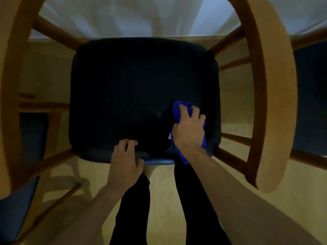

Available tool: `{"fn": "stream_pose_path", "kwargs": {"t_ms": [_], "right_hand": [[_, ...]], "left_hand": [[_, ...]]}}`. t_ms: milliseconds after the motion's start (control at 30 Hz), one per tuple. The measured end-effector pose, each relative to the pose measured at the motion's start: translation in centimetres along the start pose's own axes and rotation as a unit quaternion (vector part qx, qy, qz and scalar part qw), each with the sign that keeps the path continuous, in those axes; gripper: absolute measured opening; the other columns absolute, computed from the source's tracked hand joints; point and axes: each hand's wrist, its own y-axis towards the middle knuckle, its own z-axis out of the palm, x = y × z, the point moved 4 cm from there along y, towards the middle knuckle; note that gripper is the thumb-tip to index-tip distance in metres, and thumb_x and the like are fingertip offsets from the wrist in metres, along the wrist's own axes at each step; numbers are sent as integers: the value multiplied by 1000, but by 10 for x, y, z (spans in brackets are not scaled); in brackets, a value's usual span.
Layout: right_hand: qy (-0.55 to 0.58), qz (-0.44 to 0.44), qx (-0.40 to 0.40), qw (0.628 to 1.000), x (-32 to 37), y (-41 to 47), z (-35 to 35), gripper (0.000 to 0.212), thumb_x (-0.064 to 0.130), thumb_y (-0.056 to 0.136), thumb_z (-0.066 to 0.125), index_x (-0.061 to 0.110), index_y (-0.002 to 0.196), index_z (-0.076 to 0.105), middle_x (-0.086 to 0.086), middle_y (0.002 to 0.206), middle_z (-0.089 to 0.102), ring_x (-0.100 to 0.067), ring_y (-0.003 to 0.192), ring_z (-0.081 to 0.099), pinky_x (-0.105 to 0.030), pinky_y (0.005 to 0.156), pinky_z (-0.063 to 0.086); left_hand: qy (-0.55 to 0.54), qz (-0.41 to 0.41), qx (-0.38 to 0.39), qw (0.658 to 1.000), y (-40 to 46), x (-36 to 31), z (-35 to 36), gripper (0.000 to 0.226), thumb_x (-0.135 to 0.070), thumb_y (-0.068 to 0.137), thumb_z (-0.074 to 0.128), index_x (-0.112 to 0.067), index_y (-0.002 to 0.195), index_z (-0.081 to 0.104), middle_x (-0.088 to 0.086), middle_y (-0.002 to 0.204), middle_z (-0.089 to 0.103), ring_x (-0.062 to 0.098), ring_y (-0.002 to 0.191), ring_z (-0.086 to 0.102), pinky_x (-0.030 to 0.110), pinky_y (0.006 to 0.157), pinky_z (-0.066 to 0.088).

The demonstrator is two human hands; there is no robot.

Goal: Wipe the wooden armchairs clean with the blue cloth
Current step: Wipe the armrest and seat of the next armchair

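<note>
I look straight down on a wooden armchair with a dark blue seat cushion (134, 89) and curved wooden armrests, one on the right (272, 82) and one on the left (10, 85). My right hand (189, 129) presses the bunched blue cloth (178, 110) onto the near right part of the cushion. My left hand (125, 160) rests on the cushion's front edge, fingers curled over it, holding nothing else.
A second armchair's blue seat (16, 209) shows at the lower left, another dark seat (309, 103) at the far right. White curtain (138, 16) hangs beyond the chair. My dark trouser legs (191, 209) stand on the light wooden floor (162, 200).
</note>
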Motion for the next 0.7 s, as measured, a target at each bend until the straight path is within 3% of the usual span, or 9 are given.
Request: {"fn": "stream_pose_path", "kwargs": {"t_ms": [200,300,367,467,567,633,700], "right_hand": [[-99,-222,99,965,27,-50,42,64,18,90,58,30,148,32,-7,152,23,-34,123,29,-44,90,46],[-57,-279,156,946,21,-52,40,63,17,89,61,34,146,38,-2,150,26,-32,125,28,-41,93,45],[10,-246,131,960,10,-40,22,63,18,87,62,39,143,43,5,146,33,-26,120,33,-36,88,47],[88,-120,30,988,-17,-12,-13,60,18,88,62,39,142,43,6,147,31,-24,122,34,-35,90,48],[101,-3,-11,995,-49,19,-35,56,16,90,58,35,141,44,-1,150,28,-29,126,38,-40,98,45],[99,30,-24,994,-58,25,-38,55,14,91,57,35,140,44,-3,150,28,-29,127,39,-44,101,44],[109,54,-49,991,-60,16,-33,57,11,90,57,36,139,43,-2,151,28,-29,130,36,-47,102,44]], "left_hand": [[-20,-69,-20,997,5,1,4,46,-3,80,63,-7,124,50,13,128,41,29,115,42,39,97,38],[-72,-103,-56,990,17,-11,-4,41,1,84,56,-9,123,49,12,126,41,28,113,42,36,94,38],[-74,-77,-76,991,28,-25,-11,41,3,83,54,-9,122,49,11,125,41,26,111,42,33,93,36],[-119,-70,-71,988,49,-44,-16,40,0,85,54,-12,123,47,9,125,42,22,110,45,27,89,35],[-144,-64,-51,986,68,-60,-13,38,-9,88,57,-16,123,45,2,121,40,11,101,44,16,77,35],[-161,-42,-44,985,78,-73,-10,37,-12,89,58,-18,122,45,-3,117,39,5,92,44,10,68,34],[-171,-17,-39,984,83,-85,-7,36,-14,89,58,-18,122,45,-4,115,40,4,91,45,10,68,36]]}}
